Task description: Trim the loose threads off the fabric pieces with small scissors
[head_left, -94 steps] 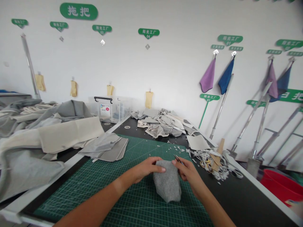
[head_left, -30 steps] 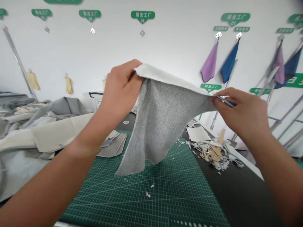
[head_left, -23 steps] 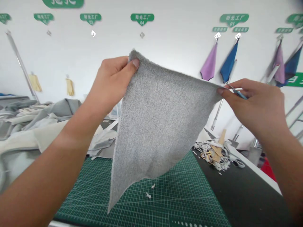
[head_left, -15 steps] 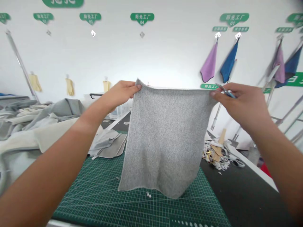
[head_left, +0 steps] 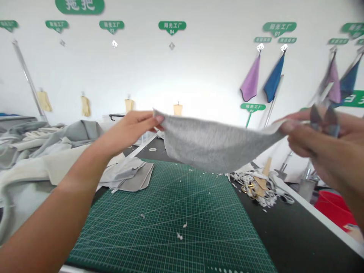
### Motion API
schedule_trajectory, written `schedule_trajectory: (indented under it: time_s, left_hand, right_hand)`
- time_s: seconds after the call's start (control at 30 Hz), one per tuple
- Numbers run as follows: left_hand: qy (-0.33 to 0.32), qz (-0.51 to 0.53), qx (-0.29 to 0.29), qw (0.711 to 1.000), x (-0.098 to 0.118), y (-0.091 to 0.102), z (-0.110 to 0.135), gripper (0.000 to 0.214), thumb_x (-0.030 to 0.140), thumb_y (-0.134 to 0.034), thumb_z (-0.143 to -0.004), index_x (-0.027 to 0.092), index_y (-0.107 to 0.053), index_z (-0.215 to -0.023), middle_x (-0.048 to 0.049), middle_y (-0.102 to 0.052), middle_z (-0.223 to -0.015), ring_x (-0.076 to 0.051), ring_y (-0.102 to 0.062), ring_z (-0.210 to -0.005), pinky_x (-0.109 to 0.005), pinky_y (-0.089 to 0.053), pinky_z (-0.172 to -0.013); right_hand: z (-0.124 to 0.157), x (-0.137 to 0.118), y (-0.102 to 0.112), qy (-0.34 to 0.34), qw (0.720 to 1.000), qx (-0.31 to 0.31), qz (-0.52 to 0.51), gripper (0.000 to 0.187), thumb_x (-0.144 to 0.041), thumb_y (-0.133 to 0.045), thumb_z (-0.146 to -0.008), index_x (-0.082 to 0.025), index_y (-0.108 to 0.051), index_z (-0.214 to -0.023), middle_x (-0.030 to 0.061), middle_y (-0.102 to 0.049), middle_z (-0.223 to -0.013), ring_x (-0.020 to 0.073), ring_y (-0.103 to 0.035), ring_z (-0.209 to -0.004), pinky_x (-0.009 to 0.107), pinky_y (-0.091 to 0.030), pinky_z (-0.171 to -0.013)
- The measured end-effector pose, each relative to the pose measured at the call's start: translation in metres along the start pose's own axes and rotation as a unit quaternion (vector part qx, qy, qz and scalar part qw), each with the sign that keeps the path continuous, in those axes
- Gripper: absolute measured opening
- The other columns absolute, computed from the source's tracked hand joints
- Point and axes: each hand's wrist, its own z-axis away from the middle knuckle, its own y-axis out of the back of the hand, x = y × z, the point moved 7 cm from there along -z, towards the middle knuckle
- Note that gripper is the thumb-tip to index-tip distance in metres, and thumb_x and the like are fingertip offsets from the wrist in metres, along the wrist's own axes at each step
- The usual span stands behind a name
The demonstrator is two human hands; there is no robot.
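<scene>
A grey cloth (head_left: 210, 144) is hanging aloft, sagging between nine and three o'clock. Blurred metal snips (head_left: 333, 124) are showing at three.

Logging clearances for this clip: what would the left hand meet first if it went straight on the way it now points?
The cloth, whose corner the left hand pinches and which stretches rightward. Beyond that, perhaps the right hand or the wall; depth is unclear.

Matt woven cloth (head_left: 207, 142), smooth plastic mat (head_left: 170, 212)
</scene>
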Motion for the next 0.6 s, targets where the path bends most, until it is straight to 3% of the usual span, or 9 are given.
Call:
schedule_trajectory:
  time_s: [0.03, 0.1, 0.17, 0.23, 0.33, 0.4, 0.47, 0.6]
  left_hand:
    - [0.016, -0.006, -0.051, 0.999, -0.009, -0.010, 0.015, 0.033, 0.049, -0.055, -0.093, 0.022, -0.074, -0.090, -0.0055, -0.073, -0.093, -0.021, -0.065, -0.089, -0.032, -0.050, -0.079]
    - [0.041, 0.000, -0.157, 0.987, -0.030, -0.032, 0.045, 0.032, 0.047, -0.053, -0.094, 0.024, -0.074, -0.094, -0.0048, -0.073, -0.096, -0.022, -0.064, -0.092, -0.032, -0.050, -0.081]
    - [0.077, 0.011, -0.246, 0.966, -0.052, -0.053, 0.074, 0.032, 0.044, -0.050, -0.094, 0.023, -0.074, -0.095, -0.0042, -0.073, -0.096, -0.022, -0.063, -0.091, -0.030, -0.049, -0.081]
    - [0.117, 0.031, -0.323, 0.939, -0.073, -0.071, 0.101, 0.033, 0.041, -0.050, -0.094, 0.020, -0.075, -0.093, -0.0037, -0.072, -0.093, -0.020, -0.063, -0.090, -0.026, -0.048, -0.080]
    - [0.162, 0.091, -0.429, 0.884, -0.098, -0.092, 0.136, 0.029, 0.038, -0.054, -0.092, 0.020, -0.075, -0.098, -0.0043, -0.073, -0.096, -0.020, -0.065, -0.093, -0.024, -0.049, -0.084]
    - [0.200, 0.129, -0.478, 0.846, -0.115, -0.102, 0.152, 0.028, 0.039, -0.057, -0.091, 0.021, -0.073, -0.104, -0.0056, -0.073, -0.099, -0.021, -0.066, -0.095, -0.026, -0.051, -0.085]
    - [0.248, 0.140, -0.483, 0.828, -0.136, -0.108, 0.160, 0.033, 0.044, -0.056, -0.090, 0.021, -0.071, -0.109, -0.0072, -0.073, -0.101, -0.021, -0.067, -0.093, -0.027, -0.053, -0.081]
    - [0.341, 0.100, -0.375, 0.856, -0.185, -0.125, 0.151, 0.045, 0.055, -0.053, -0.088, 0.021, -0.066, -0.114, -0.0109, -0.070, -0.108, -0.022, -0.067, -0.088, -0.027, -0.056, -0.066]
  right_hand:
    - [0.015, 0.010, -0.005, -0.034, 0.997, -0.063, 0.027, 0.025, -0.045, -0.080, -0.079, -0.023, -0.075, -0.089, -0.0017, -0.047, -0.054, 0.0095, -0.038, -0.046, 0.026, -0.026, -0.041]
    - [0.051, 0.031, -0.020, -0.080, 0.973, -0.209, 0.059, 0.024, -0.049, -0.077, -0.080, -0.026, -0.076, -0.085, 0.0038, -0.063, -0.067, 0.0171, -0.056, -0.057, 0.029, -0.043, -0.048]
    - [0.088, 0.050, -0.036, -0.113, 0.938, -0.325, 0.045, 0.022, -0.049, -0.073, -0.083, -0.028, -0.076, -0.086, 0.0060, -0.071, -0.084, 0.0245, -0.065, -0.077, 0.033, -0.053, -0.065]
    - [0.126, 0.066, -0.053, -0.154, 0.887, -0.433, 0.036, 0.021, -0.047, -0.067, -0.088, -0.028, -0.075, -0.085, 0.0052, -0.072, -0.089, 0.0245, -0.066, -0.084, 0.031, -0.053, -0.074]
    - [0.170, 0.079, -0.069, -0.205, 0.817, -0.539, 0.026, 0.026, -0.048, -0.062, -0.091, -0.026, -0.075, -0.084, 0.0033, -0.071, -0.085, 0.0221, -0.065, -0.085, 0.027, -0.051, -0.076]
    - [0.185, 0.083, -0.073, -0.227, 0.789, -0.571, 0.020, 0.027, -0.050, -0.062, -0.091, -0.027, -0.077, -0.094, 0.0023, -0.073, -0.096, 0.0227, -0.065, -0.095, 0.027, -0.050, -0.086]
    - [0.189, 0.086, -0.075, -0.235, 0.779, -0.582, 0.017, 0.031, -0.052, -0.063, -0.089, -0.029, -0.077, -0.105, 0.0028, -0.072, -0.109, 0.0246, -0.064, -0.105, 0.030, -0.047, -0.095]
    - [0.171, 0.089, -0.096, -0.226, 0.799, -0.556, -0.025, 0.040, -0.057, -0.063, -0.088, -0.024, -0.078, -0.105, 0.0069, -0.071, -0.107, 0.0248, -0.062, -0.101, 0.030, -0.047, -0.090]
